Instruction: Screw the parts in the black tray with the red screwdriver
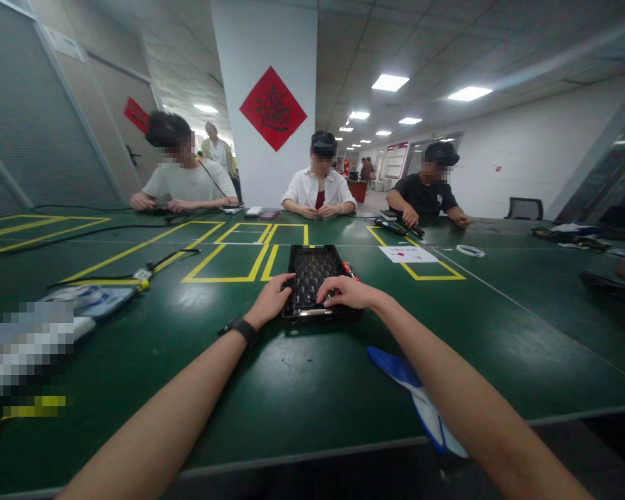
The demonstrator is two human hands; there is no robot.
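Observation:
A black rectangular tray (pixel 317 315) sits on the green table straight in front of me. Rows of small shiny pieces (pixel 312 267) lie inside it, too small to name. At its left side, my left hand (pixel 273 298) grips the wall with the thumb near the rim. My right hand (pixel 342 292) reaches over the right wall into the near part, fingertips closed together low among the pieces; whatever is between them is hidden. Along the near inner edge runs a pale, slim strip (pixel 315 312). Something red (pixel 350 269) shows just behind the right wall.
A blue-and-white flat item (pixel 411 389) lies beneath my right forearm. Yellow tape outlines (pixel 223 279) mark the green table (pixel 292 410). A white paper (pixel 409 255) and a tape roll (pixel 469 251) lie to the right. Cables and a bag (pixel 91 300) are at left. Several people sit opposite.

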